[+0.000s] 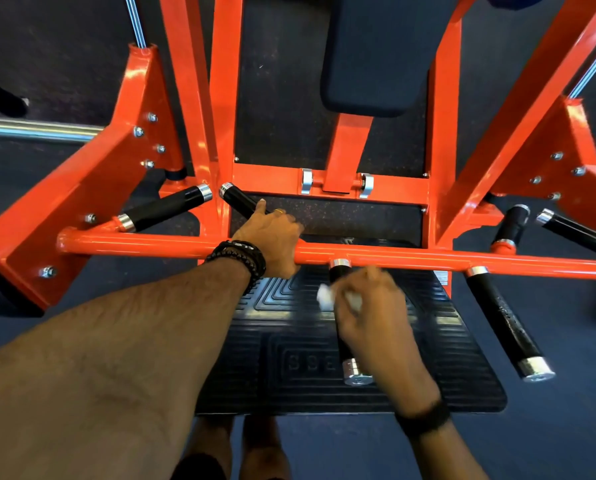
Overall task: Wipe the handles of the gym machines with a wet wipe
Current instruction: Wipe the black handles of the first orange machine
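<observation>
Below the orange bar [428, 259], right hand [376, 306] grips crumpled white wipe [325, 296] around black handle [343, 341]; left hand [272, 240] clasps the bar.

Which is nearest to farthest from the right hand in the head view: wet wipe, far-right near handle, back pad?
1. wet wipe, held in the right hand.
2. far-right near handle, to its right, hanging off the crossbar.
3. back pad, top centre, well beyond.

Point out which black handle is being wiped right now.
The near handle hanging from the middle of the orange crossbar: the right hand wraps the white wipe around it. The other handles are untouched.
</observation>
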{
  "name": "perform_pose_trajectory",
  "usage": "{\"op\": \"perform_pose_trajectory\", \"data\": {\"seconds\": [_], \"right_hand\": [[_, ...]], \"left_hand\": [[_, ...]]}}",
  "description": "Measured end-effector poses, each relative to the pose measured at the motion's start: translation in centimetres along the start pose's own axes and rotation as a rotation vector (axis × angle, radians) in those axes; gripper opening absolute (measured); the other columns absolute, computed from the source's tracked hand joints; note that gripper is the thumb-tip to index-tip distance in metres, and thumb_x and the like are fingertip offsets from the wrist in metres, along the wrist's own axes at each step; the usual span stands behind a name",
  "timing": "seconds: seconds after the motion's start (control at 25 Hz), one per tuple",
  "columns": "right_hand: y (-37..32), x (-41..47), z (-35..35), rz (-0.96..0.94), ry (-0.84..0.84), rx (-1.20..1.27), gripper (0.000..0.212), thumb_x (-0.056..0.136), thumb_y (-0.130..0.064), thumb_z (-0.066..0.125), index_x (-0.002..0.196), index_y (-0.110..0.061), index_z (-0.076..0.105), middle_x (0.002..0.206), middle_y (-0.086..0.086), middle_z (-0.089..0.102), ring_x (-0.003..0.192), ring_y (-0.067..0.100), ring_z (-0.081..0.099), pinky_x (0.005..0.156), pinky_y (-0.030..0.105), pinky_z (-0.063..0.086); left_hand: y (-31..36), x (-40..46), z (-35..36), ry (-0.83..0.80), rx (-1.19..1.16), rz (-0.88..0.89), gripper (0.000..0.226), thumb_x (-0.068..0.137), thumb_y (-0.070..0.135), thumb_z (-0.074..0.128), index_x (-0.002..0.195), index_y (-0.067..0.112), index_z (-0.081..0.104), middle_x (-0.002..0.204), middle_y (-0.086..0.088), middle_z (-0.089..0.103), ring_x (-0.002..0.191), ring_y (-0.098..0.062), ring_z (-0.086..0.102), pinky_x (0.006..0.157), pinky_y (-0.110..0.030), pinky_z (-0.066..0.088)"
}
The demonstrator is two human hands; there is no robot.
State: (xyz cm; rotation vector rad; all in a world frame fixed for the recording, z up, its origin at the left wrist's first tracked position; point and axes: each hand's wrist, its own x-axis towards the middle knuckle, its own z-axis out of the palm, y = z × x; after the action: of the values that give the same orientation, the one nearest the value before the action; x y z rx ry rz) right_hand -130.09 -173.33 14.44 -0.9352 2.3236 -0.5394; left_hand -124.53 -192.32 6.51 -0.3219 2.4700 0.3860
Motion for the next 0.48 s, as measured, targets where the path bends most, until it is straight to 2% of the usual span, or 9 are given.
{"op": "perform_pose_trajectory", "data": {"seconds": [0.12,0.2,0.32,0.4,0.48], "right_hand": [[1.0,2.6,0.4,0.145,0.155,0.228,0.013,0.084,-0.007,0.072,0.081,-0.019,0.069,0.084,-0.006,0.062,0.076,-0.003,0.056,0.069,0.007,0.036],[0.8,-0.4,0.0,0.174,0.191,0.264,0.010,0.083,-0.008,0.074,0.080,-0.017,0.071,0.083,-0.006,0.066,0.079,0.000,0.061,0.070,0.005,0.040],[0.2,-5.7,-2.3,0.303,0.110,0.507,0.008,0.081,-0.008,0.077,0.079,-0.016,0.075,0.078,-0.001,0.072,0.073,0.010,0.067,0.069,0.018,0.050],[-0.3,-7.2,-3.9,0.383,0.093,0.686,0.008,0.083,-0.004,0.074,0.079,-0.011,0.075,0.079,0.001,0.076,0.070,0.010,0.067,0.067,0.019,0.052],[-1.3,-8.5,-6.1,0.373,0.220,0.750,0.007,0.084,-0.001,0.072,0.081,-0.007,0.074,0.078,0.001,0.075,0.070,0.007,0.065,0.067,0.016,0.051]], "left_hand": [[0.0,0.2,0.1,0.015,0.020,0.013,0.050,0.080,0.048,0.060,0.118,0.015,0.058,0.119,-0.005,0.062,0.119,-0.026,0.054,0.115,-0.060,0.023],[-0.1,0.1,0.2,0.012,0.006,0.019,0.050,0.080,0.049,0.060,0.117,0.016,0.059,0.118,-0.005,0.062,0.119,-0.026,0.054,0.115,-0.061,0.023],[0.0,0.1,0.5,0.105,0.016,0.029,0.050,0.079,0.055,0.058,0.113,0.018,0.060,0.117,-0.004,0.064,0.117,-0.027,0.056,0.113,-0.059,0.026],[0.2,0.0,0.6,0.118,0.036,0.035,0.060,0.076,0.064,0.059,0.117,0.020,0.059,0.121,-0.003,0.063,0.120,-0.026,0.056,0.113,-0.056,0.026],[0.2,-0.3,0.2,0.135,0.000,0.059,0.077,0.071,0.071,0.060,0.130,0.023,0.055,0.133,-0.001,0.058,0.128,-0.025,0.051,0.115,-0.060,0.016]]}}
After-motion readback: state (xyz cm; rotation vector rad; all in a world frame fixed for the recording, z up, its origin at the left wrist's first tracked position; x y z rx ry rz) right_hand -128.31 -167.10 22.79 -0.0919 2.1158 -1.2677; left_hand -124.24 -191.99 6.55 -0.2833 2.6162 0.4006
